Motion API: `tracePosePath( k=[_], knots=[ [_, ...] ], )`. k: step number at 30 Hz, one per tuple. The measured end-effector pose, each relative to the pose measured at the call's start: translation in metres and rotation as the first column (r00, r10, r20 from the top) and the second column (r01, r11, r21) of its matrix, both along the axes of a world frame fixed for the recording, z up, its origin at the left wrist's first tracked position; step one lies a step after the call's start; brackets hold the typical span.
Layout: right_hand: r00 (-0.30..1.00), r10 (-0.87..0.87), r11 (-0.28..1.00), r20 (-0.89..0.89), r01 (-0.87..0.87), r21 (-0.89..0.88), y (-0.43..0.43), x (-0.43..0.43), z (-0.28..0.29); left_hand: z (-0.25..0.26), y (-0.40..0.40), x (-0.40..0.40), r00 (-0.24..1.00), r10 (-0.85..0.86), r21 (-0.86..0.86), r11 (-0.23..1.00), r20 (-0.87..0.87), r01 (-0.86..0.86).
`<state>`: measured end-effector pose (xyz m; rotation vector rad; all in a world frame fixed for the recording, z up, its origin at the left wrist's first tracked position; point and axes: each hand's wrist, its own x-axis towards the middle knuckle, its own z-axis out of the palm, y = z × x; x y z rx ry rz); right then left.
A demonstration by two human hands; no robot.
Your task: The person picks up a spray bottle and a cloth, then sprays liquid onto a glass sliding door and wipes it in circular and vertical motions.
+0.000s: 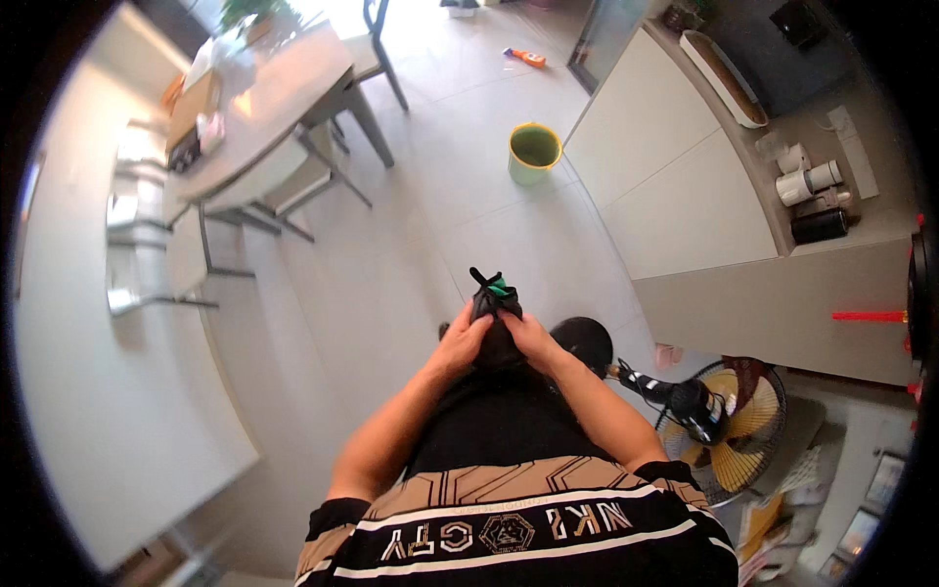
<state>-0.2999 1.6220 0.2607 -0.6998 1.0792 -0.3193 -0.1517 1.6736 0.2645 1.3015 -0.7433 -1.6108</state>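
Observation:
In the head view a small black fabric pouch or folded umbrella (497, 301), I cannot tell which, with green inside its top, is held up between both hands in front of my body. My left hand (467, 334) grips its left side, the thumb against the front. My right hand (530, 336) pinches its right side. A black strap-like tip sticks out at the top. The lower part of the thing merges with my dark clothing.
A green bin with a yellow rim (535, 158) stands on the tiled floor, an orange bottle (525, 57) lying beyond it. The standing fan (722, 433) and its round base (582, 345) are at my right. A dining table (282, 95) with chairs is ahead left; cabinets (660, 169) line the right.

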Motion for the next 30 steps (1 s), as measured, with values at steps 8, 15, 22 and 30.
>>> tracePosePath(
  k=[8,15,22,30],
  knots=[
    [0.962,-0.244,0.968,0.121,0.235,0.083,-0.199,0.072,-0.051,-0.037,-0.236,0.073,0.871,-0.393,-0.046,0.905,0.296,0.424],
    [0.952,-0.177,0.976,0.248,0.137,0.172,-0.427,0.152,-0.053,-0.033,-0.464,0.164,0.880,-0.438,0.063,0.899,0.182,0.434],
    [0.916,-0.400,0.901,-0.030,0.387,-0.199,-0.593,0.185,-0.048,-0.027,-0.654,0.157,0.963,-0.197,0.070,0.980,0.183,0.187],
    [0.602,-0.753,0.654,-0.265,0.729,-0.202,-0.696,0.196,-0.136,-0.106,-0.833,0.161,0.598,-0.714,0.181,0.684,0.364,0.706]
  ],
)
